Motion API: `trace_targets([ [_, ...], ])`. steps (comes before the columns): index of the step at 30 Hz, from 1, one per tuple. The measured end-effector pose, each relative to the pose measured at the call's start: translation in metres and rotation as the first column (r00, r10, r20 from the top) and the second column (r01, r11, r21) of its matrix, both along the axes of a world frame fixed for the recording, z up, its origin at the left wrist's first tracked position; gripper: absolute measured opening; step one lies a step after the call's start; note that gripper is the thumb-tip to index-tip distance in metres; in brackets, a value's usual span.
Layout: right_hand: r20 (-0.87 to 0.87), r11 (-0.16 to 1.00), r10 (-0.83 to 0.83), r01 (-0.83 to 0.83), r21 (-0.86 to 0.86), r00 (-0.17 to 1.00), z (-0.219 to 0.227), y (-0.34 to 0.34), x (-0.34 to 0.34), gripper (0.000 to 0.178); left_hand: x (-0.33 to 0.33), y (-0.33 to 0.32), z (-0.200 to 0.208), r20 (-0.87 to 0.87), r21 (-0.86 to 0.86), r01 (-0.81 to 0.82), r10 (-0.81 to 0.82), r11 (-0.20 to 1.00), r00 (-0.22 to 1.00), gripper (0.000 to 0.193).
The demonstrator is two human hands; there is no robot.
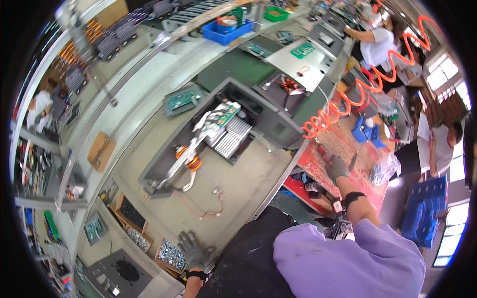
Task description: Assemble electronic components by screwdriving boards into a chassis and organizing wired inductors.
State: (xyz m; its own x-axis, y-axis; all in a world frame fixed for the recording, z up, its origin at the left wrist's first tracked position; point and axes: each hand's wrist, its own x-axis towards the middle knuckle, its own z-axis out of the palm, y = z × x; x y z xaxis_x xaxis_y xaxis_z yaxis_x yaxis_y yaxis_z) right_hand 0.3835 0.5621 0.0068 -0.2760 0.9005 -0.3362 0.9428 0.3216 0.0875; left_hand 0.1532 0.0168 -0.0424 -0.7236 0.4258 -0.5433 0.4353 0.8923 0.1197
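Observation:
My left hand (pixel 195 252), in a grey glove, is open with its fingers spread. It rests at the bench's near edge beside a cardboard box of metal screws (pixel 171 255). My right hand (pixel 338 168), also gloved, reaches over a worn red tabletop (pixel 370 171) on the right. Its fingers look stretched out, close to a small red-and-dark object (pixel 321 148); contact cannot be made out. A dark slim tool (pixel 353 162) lies beside that hand. On the bench ahead sits a grey metal housing (pixel 164 161) holding a finned heatsink (pixel 231 138), a green circuit board (pixel 224 118) and an orange-wound coil (pixel 192 160).
Thin red wires (pixel 201 216) lie on the bench. A circuit board in a tray (pixel 183 100) stands behind the housing. An orange coiled hose (pixel 355 102) hangs across the right. Blue crates (pixel 424 211) are stacked at far right. Other people work along the line, one in a white shirt (pixel 377 48).

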Motion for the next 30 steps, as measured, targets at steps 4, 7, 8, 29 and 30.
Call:
trace_targets([
  [4, 0.03, 0.999, -0.001, -0.001, 0.053, 1.0, -0.011, 0.023, 0.003, 0.058, -0.001, -0.013, 0.009, 0.04, -0.204, -0.018, 0.027, 0.979, 0.999, 0.121],
  [7, 0.028, 0.994, 0.103, -0.104, 0.031, 0.994, -0.036, 0.035, 0.019, 0.059, -0.005, -0.028, 0.011, 0.04, -0.334, -0.043, 0.06, 0.942, 0.997, 0.121],
  [8, 0.037, 0.974, 0.221, -0.223, 0.034, 0.974, -0.043, 0.039, 0.023, 0.058, -0.004, -0.031, 0.012, 0.036, -0.349, -0.038, 0.054, 0.936, 0.998, 0.121],
  [29, -0.619, 0.574, -0.743, -0.235, -0.785, 0.255, -0.004, 0.034, -0.01, 0.055, 0.034, 0.096, 0.025, -0.004, -0.295, -0.323, 0.337, 0.899, 0.942, 0.096],
  [30, -0.692, 0.639, -0.718, -0.328, -0.696, 0.07, 0.008, 0.023, -0.024, 0.056, 0.034, 0.096, 0.024, -0.026, -0.283, -0.336, 0.343, 0.899, 0.939, 0.098],
])
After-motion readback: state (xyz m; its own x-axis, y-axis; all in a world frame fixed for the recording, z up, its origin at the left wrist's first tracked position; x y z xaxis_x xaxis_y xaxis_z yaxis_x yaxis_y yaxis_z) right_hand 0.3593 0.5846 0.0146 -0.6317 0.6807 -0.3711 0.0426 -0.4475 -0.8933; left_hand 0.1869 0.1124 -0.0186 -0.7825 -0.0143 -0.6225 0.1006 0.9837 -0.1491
